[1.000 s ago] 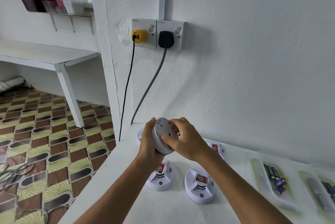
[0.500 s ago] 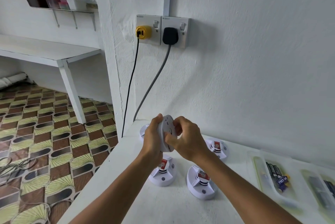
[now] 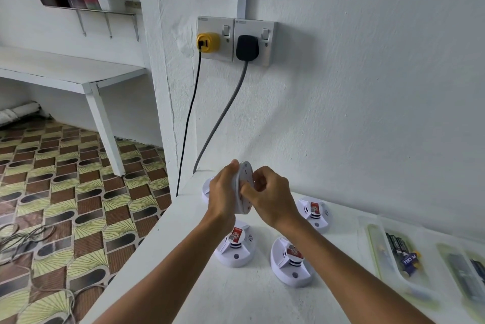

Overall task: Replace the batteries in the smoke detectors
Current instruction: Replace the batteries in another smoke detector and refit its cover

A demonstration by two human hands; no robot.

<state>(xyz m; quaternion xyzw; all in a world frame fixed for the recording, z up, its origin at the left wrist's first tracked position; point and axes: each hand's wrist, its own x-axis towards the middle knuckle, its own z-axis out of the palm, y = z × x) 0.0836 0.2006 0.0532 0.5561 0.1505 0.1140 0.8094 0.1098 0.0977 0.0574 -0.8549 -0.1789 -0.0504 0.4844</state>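
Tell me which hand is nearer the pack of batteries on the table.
Right. The right hand grips the raised smoke detector on the side facing the battery pack; the left hand holds the detector's far side, further away.

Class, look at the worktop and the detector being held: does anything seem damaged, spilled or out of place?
Nothing stands out. Both hands, left hand and right hand, hold one smoke detector on edge; the others sit flat, batteries in their tray.
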